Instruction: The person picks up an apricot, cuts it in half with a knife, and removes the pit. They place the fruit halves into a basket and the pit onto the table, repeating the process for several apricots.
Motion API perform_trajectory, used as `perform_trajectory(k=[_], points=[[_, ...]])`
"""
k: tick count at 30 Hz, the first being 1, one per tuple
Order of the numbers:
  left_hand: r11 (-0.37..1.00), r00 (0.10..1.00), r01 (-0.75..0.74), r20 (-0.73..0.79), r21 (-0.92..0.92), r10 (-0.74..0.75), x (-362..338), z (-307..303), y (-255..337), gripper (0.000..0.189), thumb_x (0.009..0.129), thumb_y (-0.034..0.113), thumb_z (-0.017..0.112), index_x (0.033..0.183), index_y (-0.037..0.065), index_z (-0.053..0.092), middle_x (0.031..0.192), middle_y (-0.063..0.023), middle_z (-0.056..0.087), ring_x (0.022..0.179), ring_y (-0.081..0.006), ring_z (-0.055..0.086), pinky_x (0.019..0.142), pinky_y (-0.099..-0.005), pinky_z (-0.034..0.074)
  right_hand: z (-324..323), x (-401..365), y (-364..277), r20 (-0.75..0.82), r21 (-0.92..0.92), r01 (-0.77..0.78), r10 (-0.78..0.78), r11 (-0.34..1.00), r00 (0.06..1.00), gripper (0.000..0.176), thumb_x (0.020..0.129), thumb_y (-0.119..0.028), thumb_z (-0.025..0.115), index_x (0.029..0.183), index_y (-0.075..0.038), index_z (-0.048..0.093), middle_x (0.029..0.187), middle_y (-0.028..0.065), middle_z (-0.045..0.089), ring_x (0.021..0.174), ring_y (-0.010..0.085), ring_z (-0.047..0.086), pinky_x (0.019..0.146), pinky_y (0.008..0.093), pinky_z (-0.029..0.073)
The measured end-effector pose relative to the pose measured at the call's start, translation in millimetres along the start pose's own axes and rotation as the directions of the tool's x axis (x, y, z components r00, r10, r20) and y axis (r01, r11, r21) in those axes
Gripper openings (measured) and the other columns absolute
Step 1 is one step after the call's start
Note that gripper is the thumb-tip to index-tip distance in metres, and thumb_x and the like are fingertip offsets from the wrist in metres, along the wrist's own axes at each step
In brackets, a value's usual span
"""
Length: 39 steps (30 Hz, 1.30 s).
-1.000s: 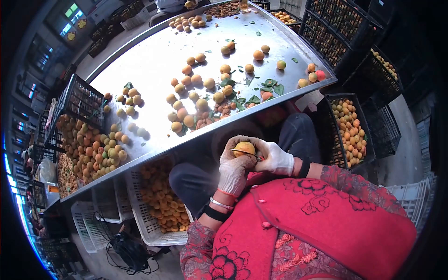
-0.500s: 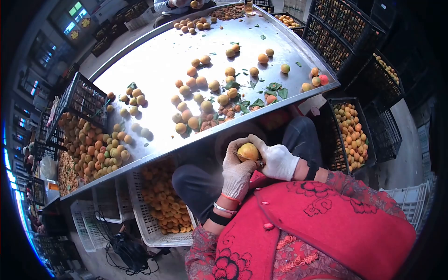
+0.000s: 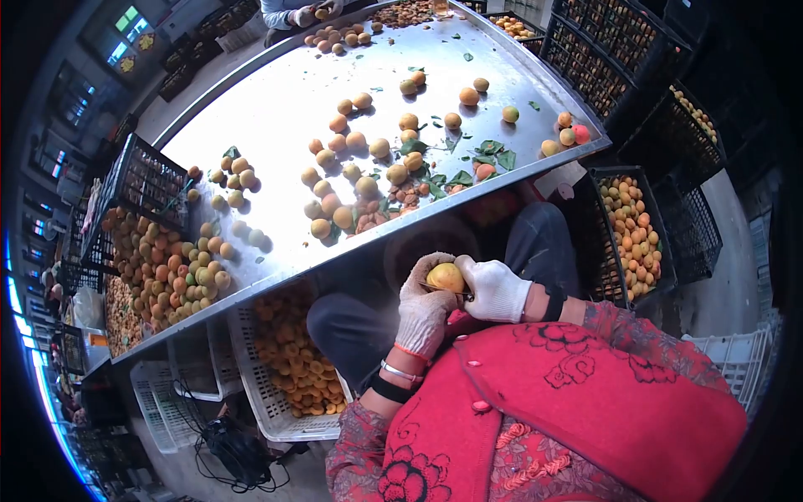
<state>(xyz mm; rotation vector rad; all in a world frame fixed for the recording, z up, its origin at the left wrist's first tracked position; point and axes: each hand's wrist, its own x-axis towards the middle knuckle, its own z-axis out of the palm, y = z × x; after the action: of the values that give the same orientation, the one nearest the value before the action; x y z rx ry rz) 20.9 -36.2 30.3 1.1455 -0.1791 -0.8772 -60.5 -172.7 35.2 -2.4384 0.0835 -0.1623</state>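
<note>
In front of my lap, a yellow apricot [image 3: 446, 277] sits in my left hand [image 3: 421, 311], whose gloved fingers are curled round its left side. My right hand [image 3: 497, 289], in a white glove, is closed against the fruit's right side. A thin, blade-like tool [image 3: 468, 296] shows at the right fingers, along the lower edge of the apricot; most of it is hidden. Beyond my hands, the metal table [image 3: 284, 201] carries loose apricots [image 3: 369, 187], green leaves [image 3: 461, 178] and a small heap of brown pits [image 3: 368, 219].
A white crate [image 3: 276, 422] of halved apricots stands under the table, left of my knees. To the right is a black crate [image 3: 595, 243] of whole apricots. A tipped black crate [image 3: 146, 180] lies by the left pile. Across the table, a person's gloved hands [image 3: 314, 12] hold fruit.
My right fingers have come down from the top of the apricot to its right side. More of the fruit and the thin tool's edge now show. The view has shifted slightly.
</note>
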Motion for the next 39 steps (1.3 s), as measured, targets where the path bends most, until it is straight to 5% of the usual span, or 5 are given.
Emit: perform_trajectory(k=[4, 17, 31, 39], points=[[0.993, 1.000, -0.014, 0.001, 0.117, 0.014, -5, 5, 5, 0.051, 0.062, -0.019, 0.057, 0.108, 0.002, 0.059, 0.102, -0.0074, 0.061, 0.093, -0.0176, 0.061, 0.083, -0.0302, 0.052, 2, -3, 4, 0.005, 0.112, 0.009, -0.010, 0.994, 1.000, 0.040, 0.072, -0.014, 0.071, 0.100, 0.001, 0.046, 0.070, 0.0235, 0.060, 0.070, 0.0420, 0.063, 0.059, 0.0446, 0.051], [0.997, 0.997, 0.072, -0.015, 0.014, -0.072, -7, 8, 8, 0.051, 0.061, -0.017, 0.054, 0.109, 0.001, 0.057, 0.101, -0.0089, 0.060, 0.091, -0.0200, 0.062, 0.082, -0.0303, 0.053, -3, 2, 10, 0.081, 0.328, -0.023, -0.003, 0.944, 0.997, 0.035, 0.077, -0.017, 0.071, 0.101, 0.002, 0.052, 0.088, 0.0261, 0.064, 0.088, 0.0423, 0.063, 0.073, 0.0424, 0.053], [0.999, 0.999, 0.035, -0.012, 0.036, -0.034, -10, 6, 5, 0.053, 0.061, -0.015, 0.053, 0.112, 0.001, 0.057, 0.102, -0.0100, 0.060, 0.094, -0.0213, 0.062, 0.085, -0.0315, 0.052, -2, 5, 18, 0.159, 0.488, -0.061, -0.020, 0.871, 0.987, 0.041, 0.068, -0.012, 0.075, 0.100, 0.003, 0.054, 0.088, 0.0175, 0.063, 0.085, 0.0221, 0.065, 0.072, 0.0322, 0.050], [0.997, 1.000, -0.001, 0.000, 0.071, 0.001, -11, 2, 0, 0.054, 0.062, -0.015, 0.053, 0.113, 0.001, 0.056, 0.104, -0.0111, 0.061, 0.096, -0.0220, 0.062, 0.085, -0.0315, 0.052, -10, 8, 15, 0.226, 0.534, -0.113, -0.013, 0.838, 0.974, 0.042, 0.065, -0.012, 0.075, 0.098, 0.003, 0.055, 0.088, 0.0168, 0.063, 0.084, 0.0206, 0.064, 0.072, 0.0322, 0.049]])
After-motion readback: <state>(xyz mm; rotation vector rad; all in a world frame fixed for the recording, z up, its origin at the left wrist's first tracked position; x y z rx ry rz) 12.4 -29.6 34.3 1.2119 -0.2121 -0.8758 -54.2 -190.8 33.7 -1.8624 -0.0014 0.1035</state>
